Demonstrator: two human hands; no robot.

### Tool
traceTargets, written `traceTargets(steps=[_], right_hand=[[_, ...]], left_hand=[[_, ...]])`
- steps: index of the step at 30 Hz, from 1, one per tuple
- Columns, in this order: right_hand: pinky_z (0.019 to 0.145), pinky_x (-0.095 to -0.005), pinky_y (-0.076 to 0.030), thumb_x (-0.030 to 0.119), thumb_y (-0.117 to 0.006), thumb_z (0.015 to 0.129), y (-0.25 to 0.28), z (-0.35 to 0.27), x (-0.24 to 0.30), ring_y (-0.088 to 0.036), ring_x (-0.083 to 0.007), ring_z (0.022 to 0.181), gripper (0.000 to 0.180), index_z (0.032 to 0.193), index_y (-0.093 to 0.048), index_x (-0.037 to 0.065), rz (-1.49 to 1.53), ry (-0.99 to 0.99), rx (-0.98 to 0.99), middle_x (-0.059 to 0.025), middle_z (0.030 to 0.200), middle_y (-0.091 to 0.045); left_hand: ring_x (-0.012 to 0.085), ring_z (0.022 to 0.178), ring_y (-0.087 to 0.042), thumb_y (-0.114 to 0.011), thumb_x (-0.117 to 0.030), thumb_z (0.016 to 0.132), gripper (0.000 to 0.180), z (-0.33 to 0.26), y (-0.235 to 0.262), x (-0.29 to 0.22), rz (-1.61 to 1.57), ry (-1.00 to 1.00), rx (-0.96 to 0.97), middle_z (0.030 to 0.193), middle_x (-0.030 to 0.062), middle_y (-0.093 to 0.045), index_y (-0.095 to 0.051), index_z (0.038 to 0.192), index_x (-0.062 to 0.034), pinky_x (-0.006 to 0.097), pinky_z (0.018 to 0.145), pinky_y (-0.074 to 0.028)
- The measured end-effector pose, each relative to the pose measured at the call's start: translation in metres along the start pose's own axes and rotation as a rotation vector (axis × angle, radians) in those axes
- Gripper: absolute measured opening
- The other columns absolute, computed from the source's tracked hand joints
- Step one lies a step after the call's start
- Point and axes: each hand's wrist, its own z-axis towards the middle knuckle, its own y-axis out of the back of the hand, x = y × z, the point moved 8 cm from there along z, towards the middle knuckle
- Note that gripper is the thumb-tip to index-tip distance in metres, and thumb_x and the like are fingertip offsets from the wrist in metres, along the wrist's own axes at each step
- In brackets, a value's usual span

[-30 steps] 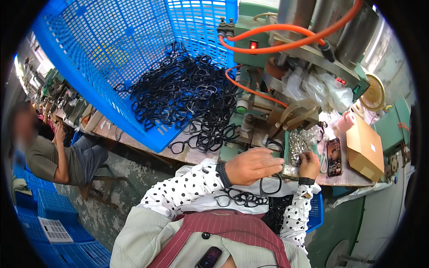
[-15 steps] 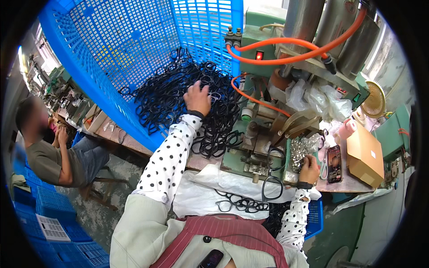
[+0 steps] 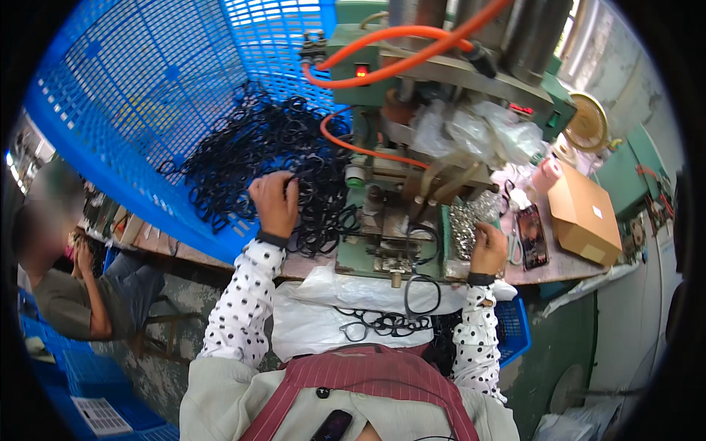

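Many black eyeglass frames [image 3: 243, 158] lie heaped in a big blue plastic crate [image 3: 136, 176] on the left. At the near side of the heap, my left hand [image 3: 276, 206] is closed, its fingertips on one black eyeglass frame partly hidden by the hand. My right hand [image 3: 489, 250] is pinched at the edge of a green tray of small shiny metal parts [image 3: 465, 224]; what the fingertips hold is too small to make out. Between the hands, an open black eyeglass frame [image 3: 423, 296] hangs at the front of a green bench press [image 3: 357, 253].
Orange air hoses [image 3: 382, 77] loop over the press. More eyeglass frames [image 3: 390, 323] lie on white cloth before me. Right of the tray are scissors [image 3: 514, 248], a phone [image 3: 531, 235] and a cardboard box [image 3: 585, 213]. Another person [image 3: 81, 294] sits at the far left.
My left hand has drawn back from the middle of the heap toward its near edge, and its fingers have closed. My right hand stays at the metal parts. The whole view has shifted.
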Motion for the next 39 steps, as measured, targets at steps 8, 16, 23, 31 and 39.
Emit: traceTargets(steps=[8,16,23,31,39], right_hand=[[0.073,-0.0221,-0.047,-0.003,-0.066,0.081,0.001,0.012,0.099,-0.06,-0.0087,0.079,0.018,0.098,-0.07,-0.002,0.649,-0.179,0.241,-0.0043,0.089,-0.068],[0.063,-0.0215,-0.045,-0.003,-0.071,0.075,-0.01,0.009,0.116,-0.061,-0.0091,0.071,0.043,0.112,-0.05,-0.001,0.838,-0.382,0.265,-0.0104,0.084,-0.07],[0.064,-0.0232,-0.048,-0.004,-0.072,0.071,-0.024,0.008,0.136,-0.062,-0.0103,0.07,0.052,0.117,-0.048,-0.002,0.909,-0.38,0.215,-0.0118,0.078,-0.067],[0.064,-0.0224,-0.047,-0.005,-0.071,0.073,-0.021,0.01,0.118,-0.059,-0.0091,0.073,0.055,0.122,-0.047,0.002,0.938,-0.344,0.196,-0.0094,0.09,-0.069],[0.071,-0.0428,-0.05,0.021,-0.074,0.076,-0.009,0.006,-0.061,-0.065,-0.0337,0.079,0.032,0.103,-0.065,0.007,0.232,-0.338,0.239,-0.0135,0.088,-0.07]], left_hand=[[0.0188,0.084,-0.06,-0.071,-0.01,0.072,0.024,-0.018,0.028,-0.167,-0.434,-0.466,0.053,0.097,-0.0007,-0.066,-0.064,0.095,-0.0155,0.04,0.082,-0.039],[0.0242,0.081,-0.061,-0.072,-0.024,0.077,0.043,-0.035,0.002,-0.211,-0.686,-0.581,0.202,0.1,0.0059,-0.066,-0.063,0.115,-0.0054,0.04,0.082,-0.05],[0.0228,0.08,-0.061,-0.07,-0.023,0.082,0.042,-0.053,0.013,-0.219,-0.703,-0.751,0.226,0.101,0.0078,-0.066,-0.061,0.119,-0.0037,0.04,0.082,-0.051],[0.0259,0.092,-0.064,-0.067,-0.021,0.086,0.034,-0.039,0.007,-0.225,-0.787,-0.778,0.353,0.109,0.0111,-0.067,-0.063,0.116,-0.0043,0.043,0.089,-0.05],[0.0297,0.088,-0.059,-0.068,-0.013,0.082,0.041,-0.039,-0.015,-0.214,-0.936,-0.775,0.414,0.113,0.01,-0.063,-0.06,0.121,-0.0045,0.043,0.083,-0.048]])
